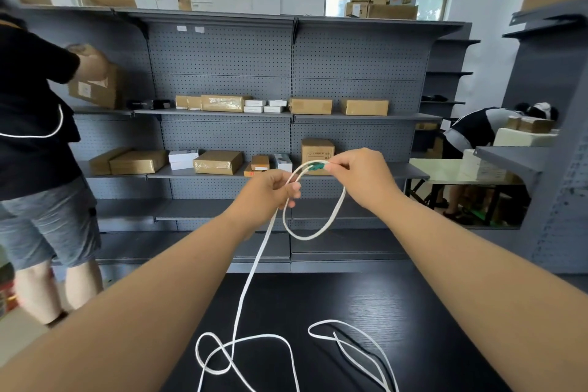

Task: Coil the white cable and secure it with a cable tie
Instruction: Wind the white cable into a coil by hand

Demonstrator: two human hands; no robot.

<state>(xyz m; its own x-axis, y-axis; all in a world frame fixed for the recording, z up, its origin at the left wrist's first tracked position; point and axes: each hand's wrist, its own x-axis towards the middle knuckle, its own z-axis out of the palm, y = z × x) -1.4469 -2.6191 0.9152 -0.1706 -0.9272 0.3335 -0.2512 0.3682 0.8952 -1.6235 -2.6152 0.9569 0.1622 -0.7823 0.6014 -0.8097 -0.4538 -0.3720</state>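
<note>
Slack of the white cable (pixel 254 267) is seen hanging down from the left hand (pixel 270 191), by which a first small loop (pixel 313 232) is pinched at its crossing, while the green-tipped end (pixel 318 166) is gripped just beside it by the right hand (pixel 359 175), most of the length being spread loose on the counter (pixel 429 312) below.
</note>
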